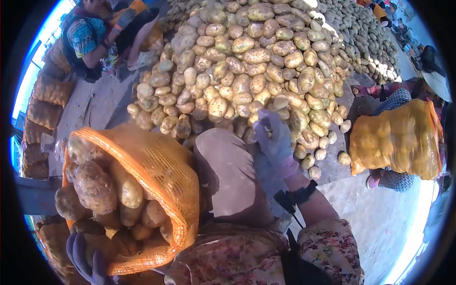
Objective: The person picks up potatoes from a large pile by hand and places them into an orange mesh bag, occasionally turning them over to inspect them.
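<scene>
An orange mesh sack (178,185) leans at my left with its mouth facing me, and several large potatoes (96,187) show inside it. My left hand (88,259), in a purple glove, curls around the lower left of the sack's mouth, against the potatoes there; its palm is hidden. In front of my knee, my right hand (276,142), gloved in the same colour, is at the near edge of a big potato pile (247,66). Its fingers are bent and apart, and I see nothing held in them.
To the right, a filled yellow mesh sack (394,140) stands beside a person in a pale hat. Another person (90,38) sits at the upper left. Full sacks (47,90) are stacked along the left side. Loose potatoes (314,172) lie right of my right hand.
</scene>
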`<state>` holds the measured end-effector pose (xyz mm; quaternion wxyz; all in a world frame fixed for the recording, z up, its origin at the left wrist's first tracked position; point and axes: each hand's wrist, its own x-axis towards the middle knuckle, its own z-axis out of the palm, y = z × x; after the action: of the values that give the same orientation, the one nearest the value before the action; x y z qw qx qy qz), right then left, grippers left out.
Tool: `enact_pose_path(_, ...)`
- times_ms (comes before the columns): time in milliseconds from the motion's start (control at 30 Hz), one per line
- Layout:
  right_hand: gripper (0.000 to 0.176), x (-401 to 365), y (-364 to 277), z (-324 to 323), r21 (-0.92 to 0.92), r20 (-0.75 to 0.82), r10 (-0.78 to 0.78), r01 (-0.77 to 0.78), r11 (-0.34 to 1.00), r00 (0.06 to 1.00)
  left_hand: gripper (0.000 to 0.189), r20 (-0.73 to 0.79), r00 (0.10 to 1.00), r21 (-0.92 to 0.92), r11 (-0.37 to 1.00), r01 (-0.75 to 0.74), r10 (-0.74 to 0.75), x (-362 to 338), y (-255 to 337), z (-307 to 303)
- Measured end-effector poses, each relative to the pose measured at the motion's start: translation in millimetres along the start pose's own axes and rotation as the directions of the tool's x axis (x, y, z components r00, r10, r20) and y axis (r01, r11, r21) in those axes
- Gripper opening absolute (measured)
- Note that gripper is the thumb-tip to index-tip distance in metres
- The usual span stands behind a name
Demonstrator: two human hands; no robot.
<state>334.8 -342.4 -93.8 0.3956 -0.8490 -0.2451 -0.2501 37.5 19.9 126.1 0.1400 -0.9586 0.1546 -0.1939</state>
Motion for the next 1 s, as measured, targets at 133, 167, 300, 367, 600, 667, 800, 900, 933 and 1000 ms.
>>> enact_pose_path(133, 0.054, -84, 155, 58, -0.389, 0.226, 0.814, -0.717, 0.579, 0.535, 0.048, 0.009, 1.0, -0.071, 0.997, 0.002, -0.001, 6, 3, -3)
enact_pose_path(167, 0.056, -89, 156, 69, -0.486, 0.258, 0.844, -0.691, 0.535, 0.471, 0.041, -0.025, 0.998, -0.104, 0.993, -0.056, 0.054, -10, -9, 6)
enact_pose_path(300, 0.063, -113, 154, 109, -0.667, 0.101, 0.877, -0.623, 0.41, 0.469, 0.035, 0.038, 0.969, -0.104, 0.963, 0.247, -0.244, -21, 13, 8)
enact_pose_path(367, 0.056, -111, 152, 98, -0.639, 0.186, 0.833, -0.58, 0.505, 0.52, 0.036, 0.083, 0.95, -0.077, 0.948, 0.308, -0.302, -5, 25, -5)
enact_pose_path(600, 0.038, -66, 162, 44, 0.246, 0.199, 0.619, -0.651, 0.719, 0.759, 0.048, 0.089, 0.99, -0.073, 0.991, 0.113, -0.106, 7, 13, -6)
enact_pose_path(667, 0.044, 1, 108, 17, 0.356, 0.212, 0.534, -0.574, 0.738, 0.818, 0.048, 0.057, 0.994, -0.094, 0.991, 0.094, -0.089, 5, 12, -2)
enact_pose_path(800, 0.062, 89, -88, -29, 0.644, 0.285, 0.113, -0.277, 0.713, 0.952, 0.05, -0.04, 0.995, -0.107, 0.99, 0.087, -0.092, 1, 11, 5)
enact_pose_path(900, 0.071, 101, -200, -30, 0.654, 0.63, -0.357, -0.222, 0.723, 0.69, 0.052, -0.11, 0.99, -0.11, 0.991, 0.076, -0.088, 3, 10, 9)
enact_pose_path(933, 0.07, 112, -225, -21, 0.714, 0.609, -0.648, 0.04, 0.699, 0.456, 0.052, -0.124, 0.989, -0.099, 0.993, 0.07, -0.082, 4, 10, 11)
enact_pose_path(1000, 0.071, 84, -263, 23, 0.614, 0.639, -0.725, 0.396, 0.683, 0.257, 0.052, -0.142, 0.988, -0.071, 0.996, 0.056, -0.066, 5, 10, 11)
